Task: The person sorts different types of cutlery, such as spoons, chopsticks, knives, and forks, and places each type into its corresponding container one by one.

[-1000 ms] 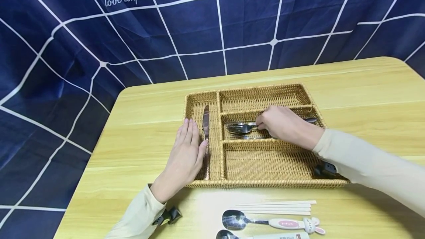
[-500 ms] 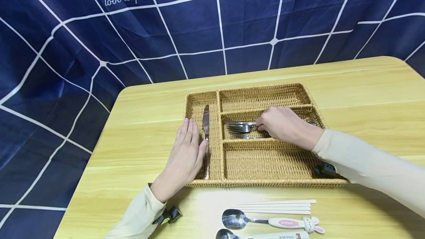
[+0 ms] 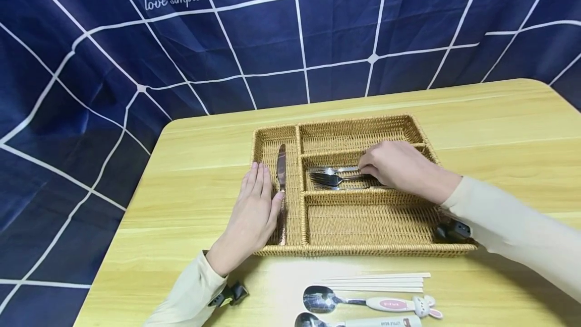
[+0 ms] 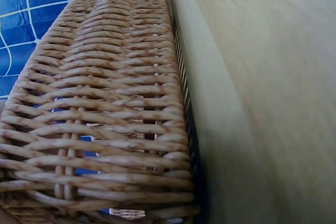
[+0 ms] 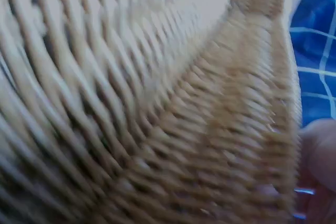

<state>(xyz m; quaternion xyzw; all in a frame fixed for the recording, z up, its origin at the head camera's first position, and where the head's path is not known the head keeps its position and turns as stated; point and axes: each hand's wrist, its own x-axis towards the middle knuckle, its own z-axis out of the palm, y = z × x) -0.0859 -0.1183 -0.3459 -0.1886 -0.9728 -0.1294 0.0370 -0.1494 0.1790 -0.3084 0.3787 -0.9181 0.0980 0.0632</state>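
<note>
My left hand [image 3: 254, 203] lies with straight fingers along the left rim of the wicker cutlery tray [image 3: 363, 251], its thumb over the knife [image 3: 281, 165] in the left compartment. My right hand [image 3: 401, 168] is low over the middle compartment, fingertips at the handles of the forks. One dark fork [image 3: 328, 179] lies in front of another, paler fork [image 3: 329, 170]; both point left. The hand covers their handle ends, so its grip is hidden. In the right wrist view, a blurred thumb [image 5: 320, 156] shows at the edge, with metal glints below it.
White chopsticks [image 3: 376, 283], a rabbit-handled spoon [image 3: 392, 305] and a second spoon [image 3: 381, 323], partly cut off, lie in front of the tray. A blue gridded cloth [image 3: 272, 29] hangs behind the wooden table [image 3: 204, 165].
My right hand has shifted right along the forks, while the fork heads stay in the compartment. The handle end once visible beyond that hand has sunk from sight. My left hand stays put.
</note>
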